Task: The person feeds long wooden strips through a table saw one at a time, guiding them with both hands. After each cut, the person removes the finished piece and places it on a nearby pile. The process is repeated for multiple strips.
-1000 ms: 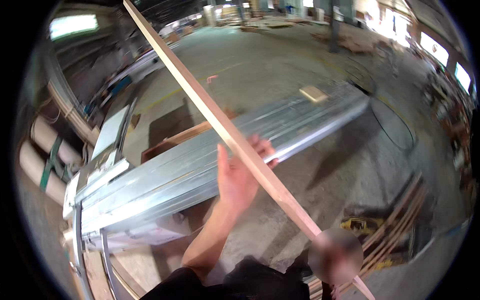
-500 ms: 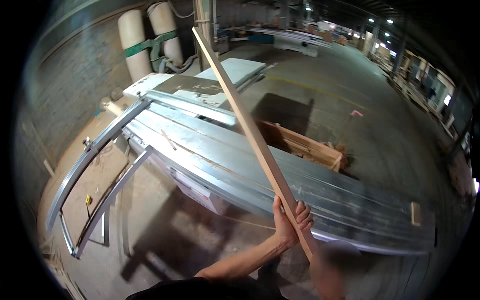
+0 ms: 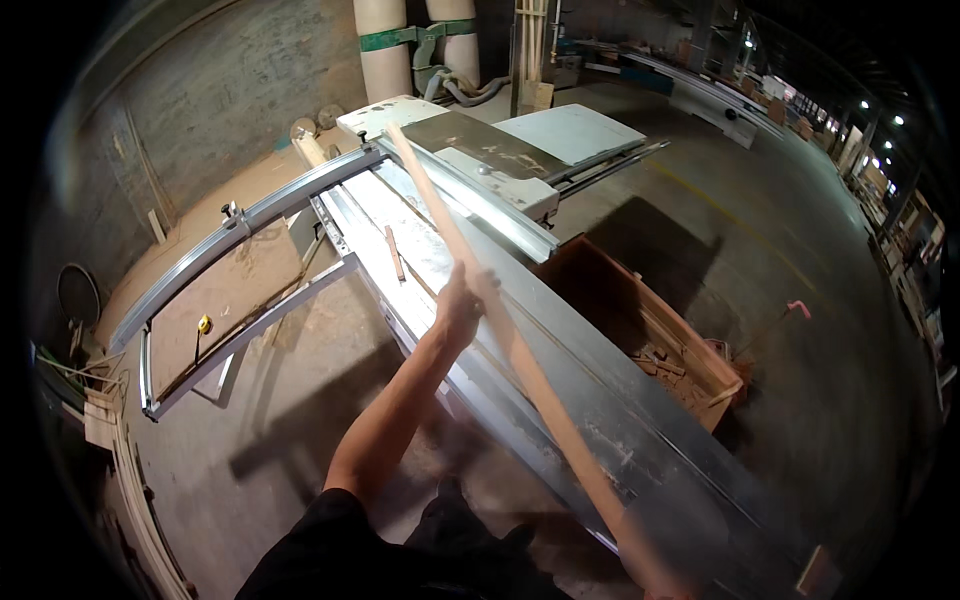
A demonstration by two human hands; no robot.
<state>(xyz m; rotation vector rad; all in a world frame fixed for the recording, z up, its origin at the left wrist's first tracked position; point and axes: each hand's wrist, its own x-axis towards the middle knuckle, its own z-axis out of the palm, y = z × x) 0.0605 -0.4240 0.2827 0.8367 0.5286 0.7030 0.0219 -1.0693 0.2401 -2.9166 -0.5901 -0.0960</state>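
A long, square-edged wooden strip (image 3: 555, 400) runs slantwise across the view, above the metal sliding table (image 3: 590, 350) of a panel saw. My left hand (image 3: 462, 305) is wrapped round the strip at about its middle. At the strip's near end, my right hand (image 3: 655, 578) is blurred at the lower edge, and its fingers cannot be made out. On the table beyond my left hand lies a short wooden offcut (image 3: 393, 253), beside the aluminium fence (image 3: 490, 205). A small wood block (image 3: 813, 570) sits at the near right end of the table.
An outrigger frame (image 3: 285, 195) extends left, with a yellow tape measure (image 3: 205, 323) on its panel. Right of the table stands a wooden box (image 3: 725, 385) holding scraps. A dust collector (image 3: 385, 60) stands by the back wall. Long strips (image 3: 140, 500) lie at the lower left.
The view has swung left and down. My left hand has moved forward and left with the strip, now over the sliding table. My right hand stays near the strip's near end.
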